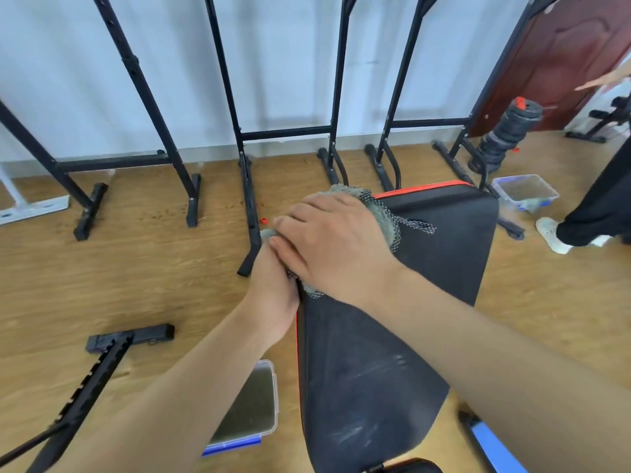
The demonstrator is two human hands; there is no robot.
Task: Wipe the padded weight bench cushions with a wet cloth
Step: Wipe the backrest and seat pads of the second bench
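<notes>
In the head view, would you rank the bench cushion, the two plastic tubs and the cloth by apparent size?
1. bench cushion
2. near tub, though closeness inflates it
3. far tub and cloth: unsure, the cloth is mostly hidden

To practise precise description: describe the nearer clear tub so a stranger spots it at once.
Find the black padded bench. On the floor at its left edge lies a clear blue-clipped tub. The other tub sits off the bench's far right corner.

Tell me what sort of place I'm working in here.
Most likely a small gym or workout room: a black padded bench, black steel racks standing in a row, and a stack of weight plates.
</notes>
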